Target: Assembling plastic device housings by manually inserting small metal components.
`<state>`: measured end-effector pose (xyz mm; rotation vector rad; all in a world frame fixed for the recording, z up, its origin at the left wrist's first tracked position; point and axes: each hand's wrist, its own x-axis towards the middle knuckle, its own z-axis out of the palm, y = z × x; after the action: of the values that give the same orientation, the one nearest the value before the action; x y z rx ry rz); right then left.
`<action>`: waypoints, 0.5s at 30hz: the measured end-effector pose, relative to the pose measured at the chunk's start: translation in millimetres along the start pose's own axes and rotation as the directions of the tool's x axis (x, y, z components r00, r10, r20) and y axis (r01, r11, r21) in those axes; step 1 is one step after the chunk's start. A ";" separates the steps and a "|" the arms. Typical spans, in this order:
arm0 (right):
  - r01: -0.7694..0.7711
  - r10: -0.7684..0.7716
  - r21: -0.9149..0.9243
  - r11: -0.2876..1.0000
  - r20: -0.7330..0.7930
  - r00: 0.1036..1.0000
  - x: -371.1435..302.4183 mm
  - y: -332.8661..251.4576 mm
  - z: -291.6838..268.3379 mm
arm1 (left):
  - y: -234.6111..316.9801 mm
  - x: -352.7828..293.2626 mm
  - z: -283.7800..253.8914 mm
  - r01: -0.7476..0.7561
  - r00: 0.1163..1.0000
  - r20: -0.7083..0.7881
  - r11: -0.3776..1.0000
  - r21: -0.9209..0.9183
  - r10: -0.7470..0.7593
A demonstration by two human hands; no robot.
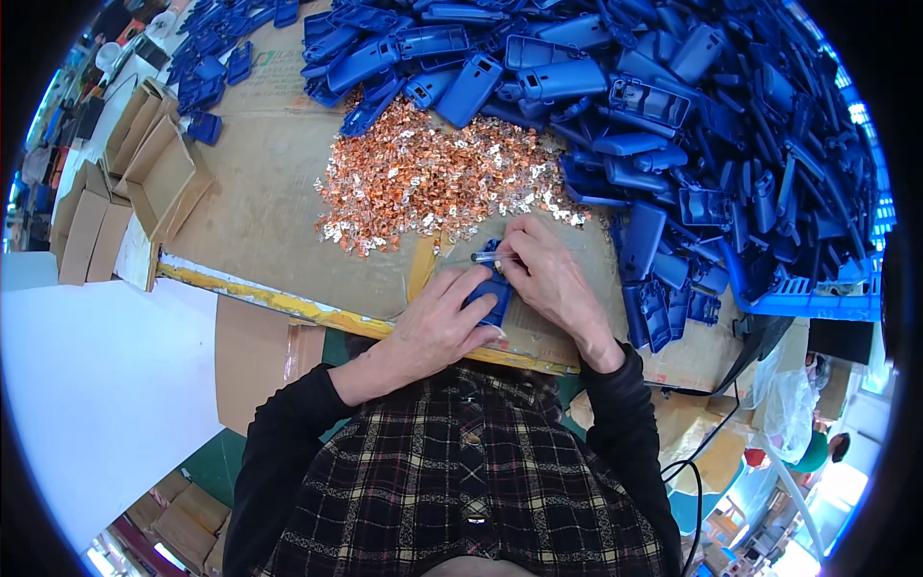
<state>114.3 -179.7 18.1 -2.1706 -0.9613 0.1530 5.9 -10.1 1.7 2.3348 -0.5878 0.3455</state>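
Left hand point(437, 317) gripped 1 blue plastic housing point(495, 300), near side of copper-coloured clip pile point(433, 173); right hand point(543, 264) pinched slim rod-like tool point(485, 257); firm bracing seemed wise.

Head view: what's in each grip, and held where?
Left grip: blue case, by its left side. Right grip: slim tool, by its right end.

Bright, even light throws only soft shadows, leaving the left hand point(433, 317) and right hand point(550, 274) fairly sharp, while loose metal pieces point(433, 173) glint at 12 o'clock, a white patch point(846, 484) burns out at 4 o'clock, and fisheye distortion bends the softer surroundings toward black at 3 and 9 o'clock.
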 end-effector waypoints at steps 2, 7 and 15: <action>-0.044 0.044 0.012 0.999 0.018 0.999 0.8 -0.5 0.2 | -0.1 -0.1 0.2 0.004 1.000 0.009 1.000 0.002 -0.004; -0.077 0.076 0.078 0.994 0.021 0.997 3.2 4.5 0.5 | 0.0 -1.0 2.2 0.005 1.000 0.017 1.000 0.006 -0.005; -0.104 0.100 0.117 0.988 0.045 0.994 5.3 7.0 -1.2 | 0.3 1.4 3.5 0.011 0.998 0.059 0.999 0.049 -0.014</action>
<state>122.7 -179.9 15.2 -2.1139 -0.8412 0.2956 7.2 -13.1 -0.1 2.4011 -0.5990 0.2881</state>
